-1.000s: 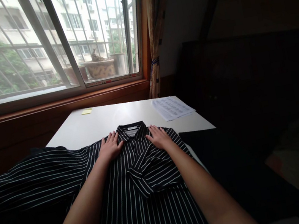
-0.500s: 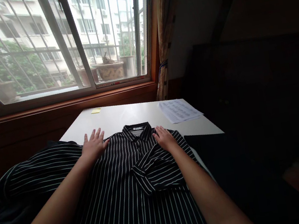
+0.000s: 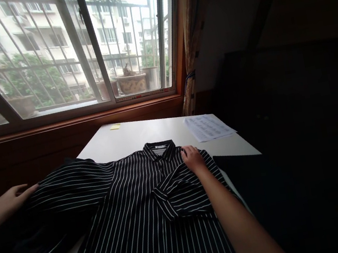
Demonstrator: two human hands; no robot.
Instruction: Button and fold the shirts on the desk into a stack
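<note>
A black shirt with white stripes (image 3: 133,202) lies front up, its collar (image 3: 160,150) at the far end. One sleeve (image 3: 183,191) is folded across the shirt front on the right, while the other sleeve (image 3: 74,184) stretches out to the left. My right hand (image 3: 192,158) rests on the right shoulder at the top of the folded sleeve, with its fingers slightly bent and no cloth visibly pinched. Over at the outer end of the left sleeve, my left hand (image 3: 13,199) has its thumb and fingers apart, the thumb tip touching the striped cloth.
The shirt lies on a white table (image 3: 144,131). Printed sheets (image 3: 208,127) lie at its back right, and a yellow sticky note (image 3: 115,127) at its back left. Dark cloth (image 3: 30,251) is bunched at the lower left. Behind stands a barred window (image 3: 90,49) beside a tied curtain (image 3: 190,88).
My left hand has moved from the left shoulder out to the end of the left sleeve. My right hand stays on the right shoulder, its fingers now more bent. The view has shifted slightly.
</note>
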